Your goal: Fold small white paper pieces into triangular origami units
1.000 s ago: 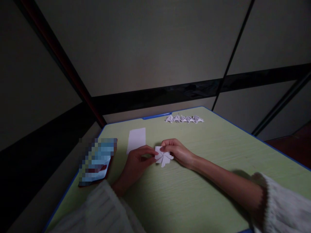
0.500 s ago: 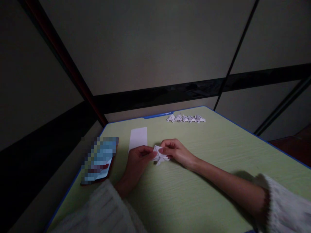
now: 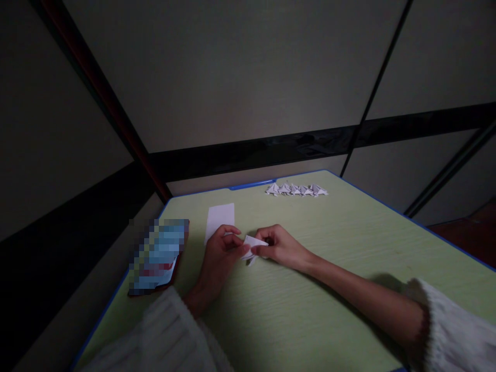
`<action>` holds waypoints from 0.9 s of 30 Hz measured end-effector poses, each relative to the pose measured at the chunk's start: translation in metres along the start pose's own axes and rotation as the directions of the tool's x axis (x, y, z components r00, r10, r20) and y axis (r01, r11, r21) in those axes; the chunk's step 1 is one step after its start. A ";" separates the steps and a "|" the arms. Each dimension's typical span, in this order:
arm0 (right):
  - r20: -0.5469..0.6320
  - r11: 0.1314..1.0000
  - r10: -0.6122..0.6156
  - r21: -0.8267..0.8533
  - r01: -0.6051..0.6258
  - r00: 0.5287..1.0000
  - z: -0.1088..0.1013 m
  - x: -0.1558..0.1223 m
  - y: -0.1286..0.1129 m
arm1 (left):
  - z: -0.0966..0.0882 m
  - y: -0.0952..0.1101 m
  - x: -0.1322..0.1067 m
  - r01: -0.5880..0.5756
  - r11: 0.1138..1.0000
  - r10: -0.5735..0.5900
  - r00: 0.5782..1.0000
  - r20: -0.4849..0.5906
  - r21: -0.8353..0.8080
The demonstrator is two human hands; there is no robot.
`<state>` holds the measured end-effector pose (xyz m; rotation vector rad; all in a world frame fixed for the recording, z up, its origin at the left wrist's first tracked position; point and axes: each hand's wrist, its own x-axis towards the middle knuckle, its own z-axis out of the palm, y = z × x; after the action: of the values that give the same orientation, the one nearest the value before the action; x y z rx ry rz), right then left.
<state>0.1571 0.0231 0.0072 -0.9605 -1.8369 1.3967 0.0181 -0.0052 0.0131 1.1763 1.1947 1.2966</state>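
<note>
A small piece of folded white paper (image 3: pixel 253 242) is held between my two hands above the middle of the table. My left hand (image 3: pixel 222 256) pinches its left edge between thumb and fingers, with the index finger raised. On the other side my right hand (image 3: pixel 281 245) grips the right part, its thumb lying over the front. A narrow paper point sticks out below the thumbs. The fingers hide part of the folds. Just beyond my left hand lies a flat white paper sheet (image 3: pixel 220 217).
Several folded white paper figures (image 3: pixel 296 189) stand in a row at the table's far edge. A phone (image 3: pixel 165 258) with a blurred screen lies on the left. The pale green table (image 3: pixel 349 232) has a blue rim, and cabinet panels (image 3: pixel 248 77) rise behind it.
The folded paper has a flap turned down over its front, so fewer points show. My left index finger has lifted, and my right thumb has moved lower on the paper.
</note>
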 end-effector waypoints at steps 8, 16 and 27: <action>0.015 0.997 0.022 0.069 -0.023 1.000 -0.001 -0.001 -0.002 | 0.000 0.000 0.001 0.023 1.000 -0.021 0.996 0.091 -0.021; 0.020 0.980 -0.051 0.196 0.046 0.999 0.001 0.002 0.007 | -0.005 -0.009 0.006 0.062 0.979 -0.067 0.998 -0.019 -0.196; 0.055 0.978 -0.021 0.206 0.009 0.998 -0.002 0.002 0.010 | -0.006 -0.002 0.002 0.045 0.997 -0.045 0.999 -0.001 0.055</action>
<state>0.1592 0.0277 -0.0019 -0.8072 -1.6958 1.5847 0.0123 -0.0029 0.0108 1.1822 1.2576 1.2368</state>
